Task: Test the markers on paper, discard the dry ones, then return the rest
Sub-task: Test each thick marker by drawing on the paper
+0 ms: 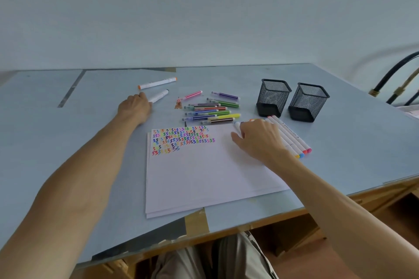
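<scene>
Knees in pale trousers (226, 260) show under the near edge of the blue worktop (340, 165). On it lies a stack of white paper (204, 176), with rows of bright squiggles (181, 139) in its 10 o'clock corner.

At 3 o'clock from the squiggles, the right hand (258, 138) lies on a row of fat white markers (292, 136), its fingers bent over them; I cannot tell if it is gripping one. At 10 o'clock from the paper, the left hand (136, 106) holds the end of a white marker with a black cap (158, 96). Just past it lies an orange-capped marker (157, 83).

At 12 o'clock from the paper sits a pile of thin striped markers (210, 108). At 2 o'clock stand two black mesh cups (292, 99), side by side.
</scene>
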